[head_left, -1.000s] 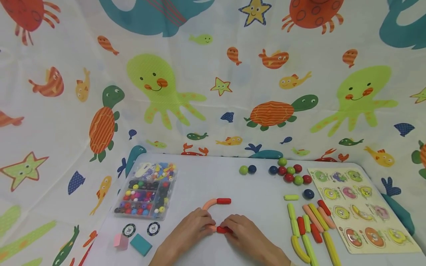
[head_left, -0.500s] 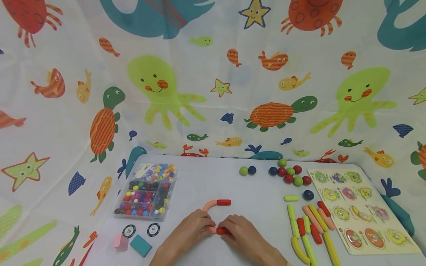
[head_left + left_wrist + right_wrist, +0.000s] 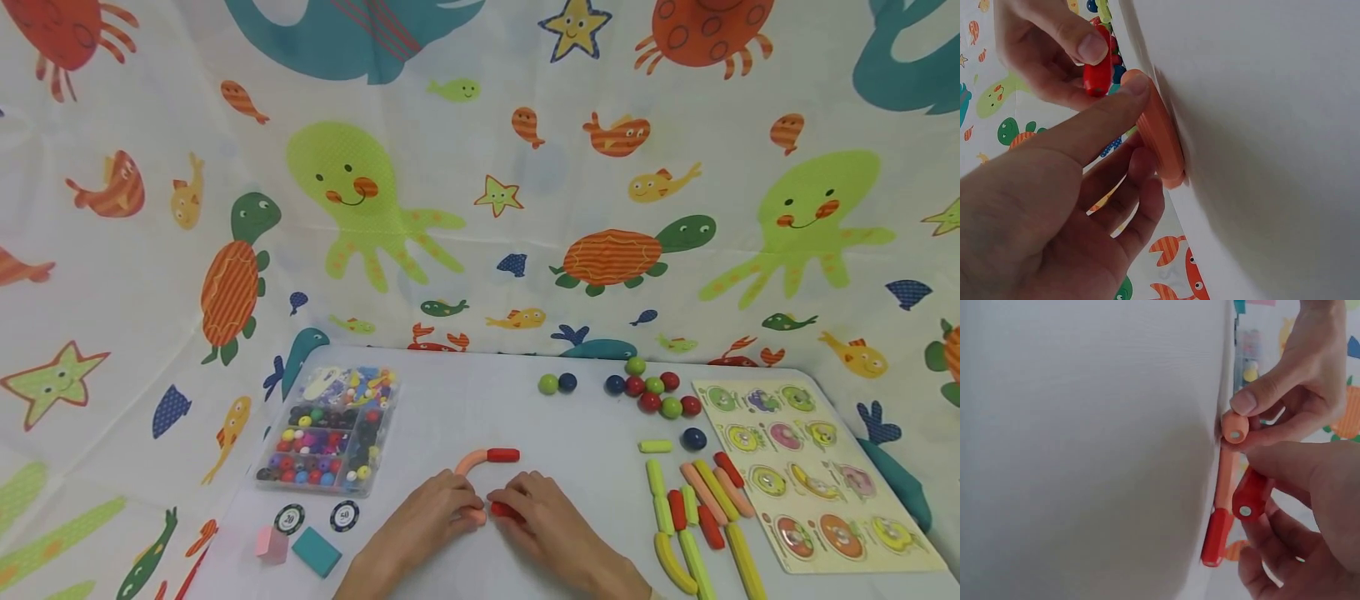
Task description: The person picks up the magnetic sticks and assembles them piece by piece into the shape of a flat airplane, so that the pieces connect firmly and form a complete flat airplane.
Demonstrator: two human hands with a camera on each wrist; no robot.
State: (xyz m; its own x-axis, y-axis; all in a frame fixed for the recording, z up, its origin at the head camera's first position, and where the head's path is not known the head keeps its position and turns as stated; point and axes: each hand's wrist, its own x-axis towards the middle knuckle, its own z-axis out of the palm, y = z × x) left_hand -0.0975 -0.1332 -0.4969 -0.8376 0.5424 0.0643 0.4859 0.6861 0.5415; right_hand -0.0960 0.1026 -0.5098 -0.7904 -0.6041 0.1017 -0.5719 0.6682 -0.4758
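Note:
In the head view my left hand [image 3: 435,515] rests low over the table and pinches a salmon-orange magnetic rod [image 3: 1163,137] between thumb and fingers; most of the rod is covered from above. My right hand [image 3: 547,527] pinches a short red magnetic rod [image 3: 1252,494], whose silvery end dot faces the right wrist camera. A small gap separates the red rod from the orange one. Just beyond the left fingers lies a curved salmon rod [image 3: 472,460], joined end to end with another red rod [image 3: 503,455].
At right lie several coloured rods [image 3: 693,517] beside a fruit puzzle board [image 3: 825,475]. Red, green and blue balls [image 3: 652,387] sit behind them. At left are a bead box [image 3: 330,429], two poker chips [image 3: 345,516], a teal block [image 3: 317,552] and a pink block [image 3: 272,544].
The red rod in my right hand, earlier up against the orange rod's end, now stands apart from it. My right hand has shifted slightly away from me; the left stays almost still.

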